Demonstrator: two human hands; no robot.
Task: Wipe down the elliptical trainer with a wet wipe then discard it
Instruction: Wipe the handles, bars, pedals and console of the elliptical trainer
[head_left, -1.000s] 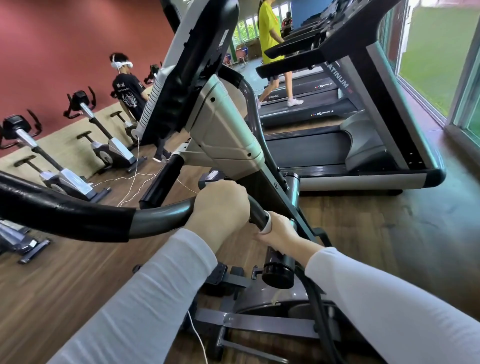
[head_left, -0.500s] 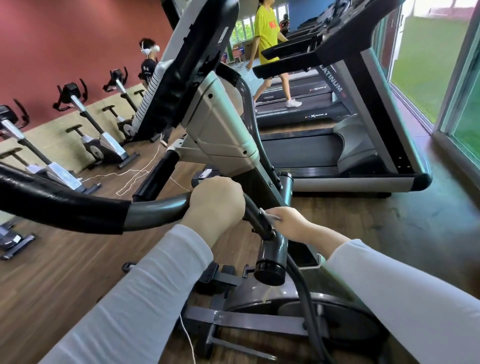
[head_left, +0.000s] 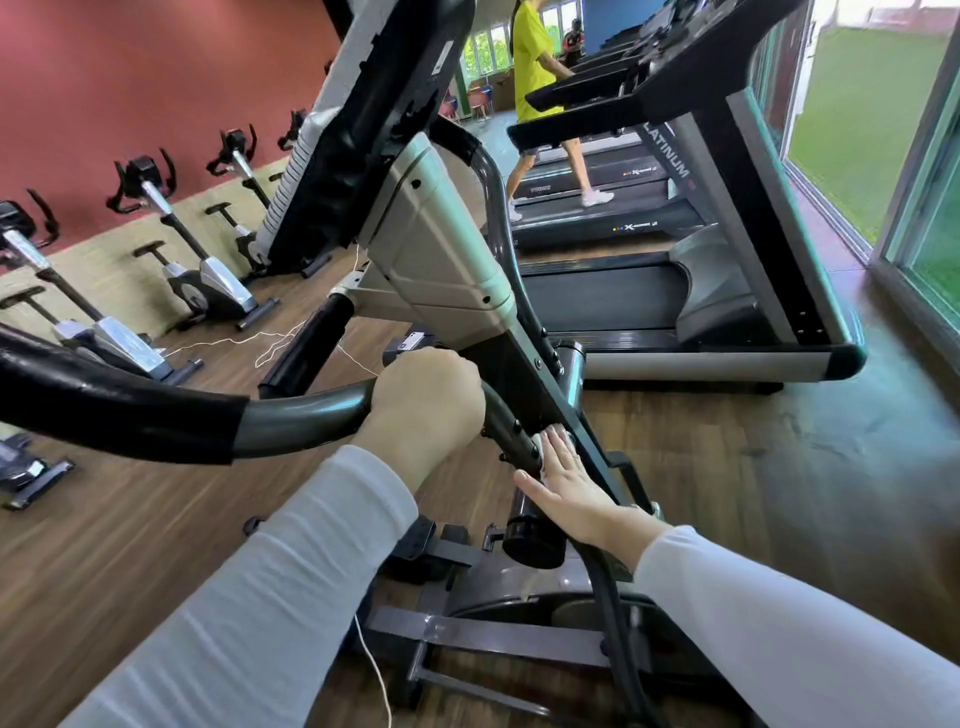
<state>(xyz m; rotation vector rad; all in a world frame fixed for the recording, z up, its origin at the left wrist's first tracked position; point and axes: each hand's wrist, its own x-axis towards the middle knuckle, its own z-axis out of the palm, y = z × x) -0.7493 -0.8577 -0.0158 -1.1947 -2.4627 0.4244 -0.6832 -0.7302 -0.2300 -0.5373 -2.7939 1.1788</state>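
1. While the left grip (head_left: 426, 400) is curled tightly round the handlebar (head_left: 301, 421) of the elliptical trainer (head_left: 436, 260), as it was one second ago, the right grip (head_left: 563, 475) has changed its shape.
2. One second ago the right grip was closed round the bar just beside the left grip, with the wet wipe inside it. Now its fingers are straight and lie flat, so it clasps nothing and only presses.
3. The wet wipe (head_left: 554, 433) is under the fingertips of the right grip, pressed against the dark tube (head_left: 511, 434) that runs down from the left grip. Only a small white part shows, at the fingertips and at the thumb side.
4. The right grip is also lower on the tube than before, and the round black end cap (head_left: 535, 540) is now just below its palm.
5. I judge that the wiping has passed from the upper bar to the lower joint, where a flat hand covers more surface.
6. Much of the machine is probably not wiped yet, so the discarding step seems far away.
7. Because the wipe is only pressed and not clasped, it may slip from under the fingers and fall to the floor (head_left: 156, 545).
8. Beyond both grips stands a treadmill (head_left: 649, 296), which has no part in the task.
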